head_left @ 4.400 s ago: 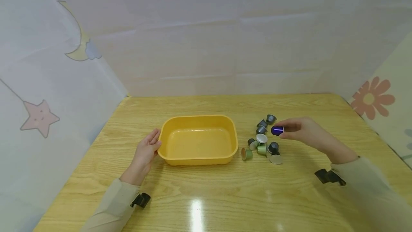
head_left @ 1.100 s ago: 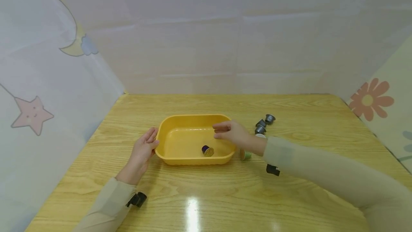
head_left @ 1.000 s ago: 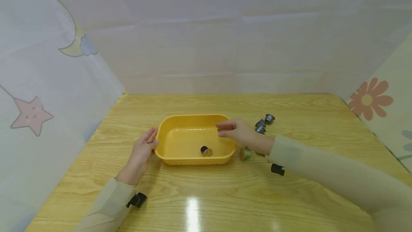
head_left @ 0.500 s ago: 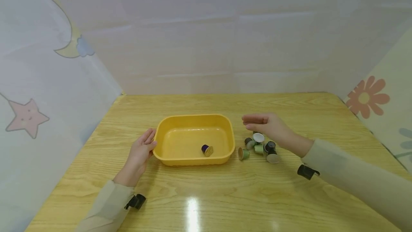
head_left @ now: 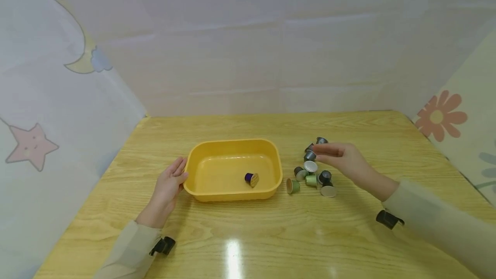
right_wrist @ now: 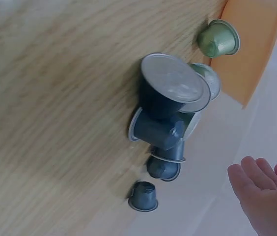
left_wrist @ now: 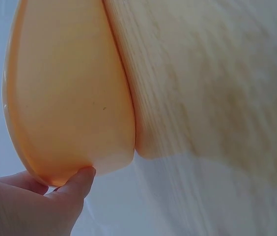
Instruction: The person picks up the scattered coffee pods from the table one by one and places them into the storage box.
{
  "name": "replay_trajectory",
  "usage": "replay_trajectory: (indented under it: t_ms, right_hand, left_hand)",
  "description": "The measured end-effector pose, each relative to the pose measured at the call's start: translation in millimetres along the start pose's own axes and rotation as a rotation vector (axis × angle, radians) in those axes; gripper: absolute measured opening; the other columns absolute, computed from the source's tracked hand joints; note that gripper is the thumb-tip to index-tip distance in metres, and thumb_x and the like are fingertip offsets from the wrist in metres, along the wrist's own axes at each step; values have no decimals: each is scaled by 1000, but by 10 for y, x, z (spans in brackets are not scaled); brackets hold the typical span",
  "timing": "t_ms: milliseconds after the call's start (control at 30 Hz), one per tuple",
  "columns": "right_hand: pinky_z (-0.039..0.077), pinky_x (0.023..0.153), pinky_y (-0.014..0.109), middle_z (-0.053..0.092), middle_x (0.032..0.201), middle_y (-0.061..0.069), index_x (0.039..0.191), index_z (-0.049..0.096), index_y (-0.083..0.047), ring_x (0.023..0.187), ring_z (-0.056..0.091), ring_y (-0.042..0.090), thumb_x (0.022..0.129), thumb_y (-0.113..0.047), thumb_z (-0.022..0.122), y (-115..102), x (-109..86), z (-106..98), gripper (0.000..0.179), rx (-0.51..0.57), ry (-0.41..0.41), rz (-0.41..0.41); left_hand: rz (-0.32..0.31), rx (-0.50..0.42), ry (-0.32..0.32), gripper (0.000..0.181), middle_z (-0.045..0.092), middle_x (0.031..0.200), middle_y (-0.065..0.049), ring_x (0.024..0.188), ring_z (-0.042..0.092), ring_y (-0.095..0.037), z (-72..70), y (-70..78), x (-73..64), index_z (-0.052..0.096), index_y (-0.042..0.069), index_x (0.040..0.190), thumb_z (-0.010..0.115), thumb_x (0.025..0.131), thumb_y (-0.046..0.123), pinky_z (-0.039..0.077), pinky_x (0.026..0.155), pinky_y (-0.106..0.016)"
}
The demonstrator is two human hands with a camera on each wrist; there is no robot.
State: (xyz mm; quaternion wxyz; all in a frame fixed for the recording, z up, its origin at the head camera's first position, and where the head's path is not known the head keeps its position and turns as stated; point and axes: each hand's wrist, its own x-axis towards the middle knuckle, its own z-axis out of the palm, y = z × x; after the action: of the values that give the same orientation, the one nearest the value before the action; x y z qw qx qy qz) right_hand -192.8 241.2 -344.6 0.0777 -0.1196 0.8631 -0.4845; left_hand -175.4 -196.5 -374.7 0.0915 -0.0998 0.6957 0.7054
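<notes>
My left hand rests against the left end of a yellow plastic tub, fingers straight along its outside. In the left wrist view the thumb touches the tub's outer wall. A purple coffee capsule with a gold lid lies on its side inside the tub. My right hand hovers beside the pile of capsules, fingers extended and nothing between them. In the right wrist view, dark capsules lie heaped together, with one dark capsule apart and a green capsule near the tub.
The capsules lie right of the tub, among them a white-lidded capsule and a green capsule close to the tub's wall. All stand on a wooden table. A pale cloth wall rises behind.
The purple capsule, earlier pinched in my right hand, now lies in the tub. My right hand has moved right from above the tub to the pile. The left hand stays at the tub.
</notes>
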Motion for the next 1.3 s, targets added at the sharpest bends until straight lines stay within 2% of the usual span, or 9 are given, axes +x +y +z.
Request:
replay_trajectory:
  t_ms: [333,400,533,600,733,800,867,1100,1300]
  right_hand:
    - [50,91,13,49,147,27,146,47,6,105,51,-16,104,-25,58,171,-73,-61,53,9,66,35]
    - [49,89,11,50,147,26,146,48,6,112,57,-6,104,-27,58,204,-80,-68,53,-7,69,45]
    - [48,88,10,51,146,25,145,48,6,128,56,30,104,-27,59,278,-83,-69,53,-52,64,57]
    - [49,90,14,50,147,25,145,48,6,132,51,40,104,-25,59,321,-85,-67,53,-71,50,64]
    - [53,99,37,49,147,27,145,47,8,133,48,45,103,-22,60,415,-87,-58,53,-102,14,58]
    - [51,101,49,48,147,28,145,47,8,134,46,47,103,-22,60,459,-87,-53,54,-115,-6,51]
    - [48,102,56,48,147,29,145,46,9,134,45,49,102,-23,61,498,-84,-49,55,-128,-19,46]
    - [40,107,61,51,142,31,139,50,13,134,43,51,96,-16,69,609,-22,-21,56,-173,-51,18]
    - [46,104,56,51,141,32,138,51,14,132,47,50,96,-15,70,653,5,6,55,-175,-85,44]
  left_hand:
    - [11,11,7,62,12,167,-9,154,14,-26,-4,-12,-5,6,3,161,36,107,-2,26,121,-45]
    - [10,5,6,62,11,167,-9,154,13,-26,-1,-9,-5,6,3,161,36,107,-3,26,121,-44]
    - [7,0,7,62,12,167,-9,154,13,-26,1,-7,-6,6,3,161,36,107,-3,26,121,-44]
    - [6,5,7,62,12,167,-9,154,13,-26,3,-6,-8,6,3,161,36,107,-2,27,121,-44]
    - [4,11,8,62,12,167,-8,154,14,-25,0,-9,-5,6,4,161,36,107,-2,27,121,-44]
    - [3,9,9,62,12,167,-8,154,14,-25,-3,-10,-3,6,4,161,36,107,-1,27,121,-44]
    - [1,4,7,62,12,167,-8,154,13,-25,-6,-10,-2,6,5,161,36,107,-1,26,121,-44]
    - [0,-4,10,63,13,167,-8,154,12,-25,-10,-8,-9,6,5,161,36,107,-2,25,121,-43]
    - [2,-12,10,62,12,167,-8,154,13,-26,-3,-4,1,6,4,161,36,107,-2,25,121,-43]
